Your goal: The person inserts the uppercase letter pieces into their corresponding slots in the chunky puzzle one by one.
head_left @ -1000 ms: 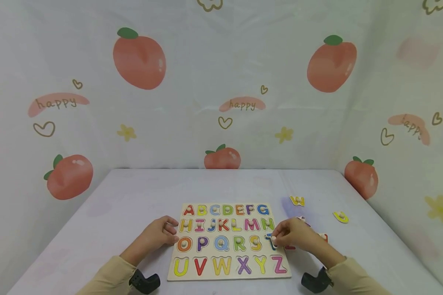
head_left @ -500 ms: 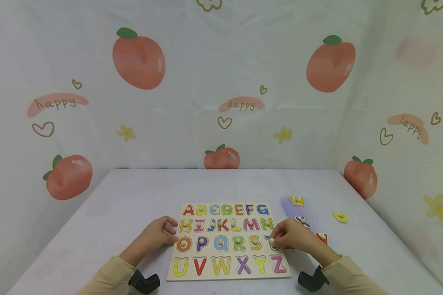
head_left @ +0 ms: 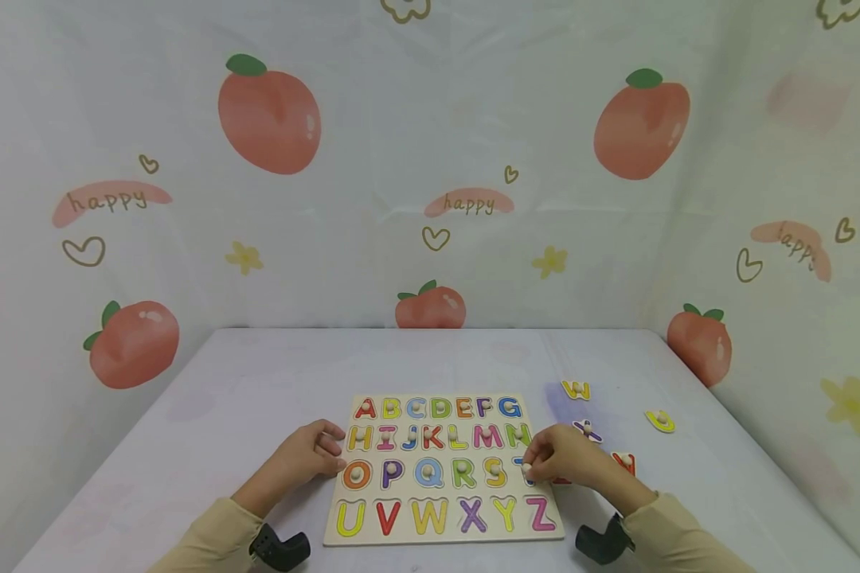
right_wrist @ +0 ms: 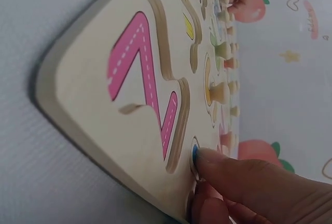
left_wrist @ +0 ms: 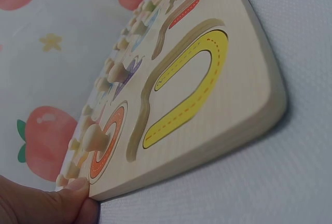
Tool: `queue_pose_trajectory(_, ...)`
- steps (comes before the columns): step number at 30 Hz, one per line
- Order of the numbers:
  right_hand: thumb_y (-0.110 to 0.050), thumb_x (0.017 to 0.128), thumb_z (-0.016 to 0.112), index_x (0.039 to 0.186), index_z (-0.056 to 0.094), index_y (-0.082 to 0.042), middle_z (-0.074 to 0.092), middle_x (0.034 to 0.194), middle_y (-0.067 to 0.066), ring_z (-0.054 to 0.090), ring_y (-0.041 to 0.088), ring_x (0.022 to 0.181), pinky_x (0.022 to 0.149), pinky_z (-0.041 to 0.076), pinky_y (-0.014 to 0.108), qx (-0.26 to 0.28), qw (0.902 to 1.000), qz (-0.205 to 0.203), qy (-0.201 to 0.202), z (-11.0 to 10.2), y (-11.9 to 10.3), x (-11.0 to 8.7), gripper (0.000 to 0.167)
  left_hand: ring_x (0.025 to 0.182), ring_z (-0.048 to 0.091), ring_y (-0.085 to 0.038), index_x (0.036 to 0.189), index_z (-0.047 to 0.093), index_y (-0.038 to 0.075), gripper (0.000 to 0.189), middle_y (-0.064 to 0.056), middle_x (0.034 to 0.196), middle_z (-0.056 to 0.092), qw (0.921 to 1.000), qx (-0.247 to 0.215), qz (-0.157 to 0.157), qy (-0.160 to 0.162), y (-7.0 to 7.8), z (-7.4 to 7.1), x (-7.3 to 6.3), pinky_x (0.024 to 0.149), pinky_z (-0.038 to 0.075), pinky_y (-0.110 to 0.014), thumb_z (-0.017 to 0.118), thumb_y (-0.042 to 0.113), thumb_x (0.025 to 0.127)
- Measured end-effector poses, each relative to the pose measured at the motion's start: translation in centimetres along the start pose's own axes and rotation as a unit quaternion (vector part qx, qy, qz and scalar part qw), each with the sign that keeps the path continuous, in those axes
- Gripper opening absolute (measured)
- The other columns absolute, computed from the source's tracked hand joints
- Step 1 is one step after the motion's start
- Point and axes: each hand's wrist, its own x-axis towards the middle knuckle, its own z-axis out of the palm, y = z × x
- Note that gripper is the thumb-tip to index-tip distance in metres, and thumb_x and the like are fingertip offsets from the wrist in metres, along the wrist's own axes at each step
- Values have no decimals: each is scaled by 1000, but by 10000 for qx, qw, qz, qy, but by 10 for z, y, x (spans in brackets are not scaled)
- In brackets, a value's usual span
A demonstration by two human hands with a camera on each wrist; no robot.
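Observation:
A wooden alphabet puzzle board (head_left: 394,539) lies flat on the table. Knobbed letter pieces fill its upper rows; the bottom row, U to Z, shows coloured recesses without knobs. My right hand (head_left: 566,454) pinches the pale knob of the blue T piece (head_left: 526,469) between thumb and fingers, at the right end of the third row. In the right wrist view the thumb covers most of this blue piece (right_wrist: 195,154), low against the board. My left hand (head_left: 308,452) holds the board's left edge beside the orange O (head_left: 357,475), its thumb (left_wrist: 78,185) at the rim.
Loose letter pieces lie right of the board: a yellow W (head_left: 576,391), a yellow U (head_left: 662,422), a purple-and-white piece (head_left: 588,431) and a red one (head_left: 624,462). Another red piece (head_left: 562,481) is partly hidden under the right hand. A printed cloth backdrop (head_left: 344,263) rises behind the table.
The T piece has gone from askew over its place to lying straighter in line with it, the right hand shifting slightly left. The left hand stays put.

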Motion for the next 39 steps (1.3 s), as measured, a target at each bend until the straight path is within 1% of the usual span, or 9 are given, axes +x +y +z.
queue_pose_trajectory(5, -10, 73, 81, 79, 66, -9, 57, 65, 0, 50, 13, 61, 52, 40, 26, -27, 10000, -34, -26, -1, -1, -1, 16, 75, 55, -17, 112, 58, 0, 43, -6, 86, 59, 10000, -25, 15, -15, 0, 0, -1, 67, 48, -29, 79, 4, 74)
queue_pose_trajectory(10, -11, 73, 82, 88, 66, -8, 56, 69, 2, 52, 14, 65, 55, 42, 27, -26, 9999, -81, -56, -4, -2, -2, 22, 75, 56, -17, 112, 58, 1, 42, -5, 86, 59, 10000, -21, -12, 11, 0, 0, -1, 67, 48, -29, 78, 4, 74)
queue_pose_trajectory(16, -16, 73, 83, 95, 64, -9, 58, 76, 3, 53, 15, 69, 56, 43, 28, 108, 9999, 6, 123, -8, -2, -4, 30, 74, 56, -17, 112, 58, 0, 43, -5, 86, 59, 10000, 6, 23, 19, 1, 0, 0, 67, 48, -29, 79, 4, 74)
queue_pose_trajectory(22, -11, 79, 77, 101, 63, -1, 61, 79, 4, 57, 16, 69, 62, 50, 31, 519, 9981, -310, 114, -25, -3, -8, 28, 74, 56, -16, 113, 58, 0, 44, -5, 86, 59, 10000, 14, 46, 1, 0, 0, 0, 67, 48, -30, 79, 5, 74)
queue_pose_trajectory(25, -10, 82, 75, 105, 63, 1, 60, 81, 5, 58, 17, 72, 65, 51, 31, 645, 9967, -356, 333, -38, 1, -8, 29, 75, 56, -16, 113, 58, 0, 44, -5, 87, 60, 10000, 20, 33, -36, 0, 0, 1, 67, 48, -29, 79, 7, 75)
queue_pose_trajectory(29, -14, 84, 74, 111, 62, 3, 61, 86, 6, 60, 19, 77, 69, 53, 30, 706, 9947, -288, 688, -60, 10, -9, 34, 75, 56, -16, 113, 58, 0, 45, -5, 87, 60, 10000, 20, 19, -40, 0, 0, 0, 68, 48, -29, 79, 6, 74)
queue_pose_trajectory(34, -18, 88, 70, 118, 57, 7, 63, 93, 8, 63, 21, 85, 73, 55, 27, 772, 9911, -347, 1025, -87, 31, -9, 42, 75, 56, -17, 113, 58, -1, 44, -6, 86, 59, 10000, -11, 52, 2, 2, 0, -1, 67, 48, -30, 79, 4, 74)
queue_pose_trajectory(36, -21, 89, 69, 120, 56, 9, 63, 96, 10, 63, 22, 88, 74, 56, 26, 720, 9894, -263, 1235, -96, 43, -7, 45, 74, 56, -16, 113, 58, -1, 44, -6, 86, 59, 10000, -1, 46, 8, 3, -1, -1, 67, 48, -30, 79, 4, 74)
queue_pose_trajectory(39, -27, 92, 66, 123, 53, 8, 64, 101, 15, 65, 23, 89, 74, 55, 26, 590, 9863, 33, 1539, -109, 62, -5, 49, 74, 55, -16, 113, 58, -1, 45, -6, 86, 59, 10000, 31, 24, 3, 2, -1, -1, 67, 48, -30, 80, 4, 74)
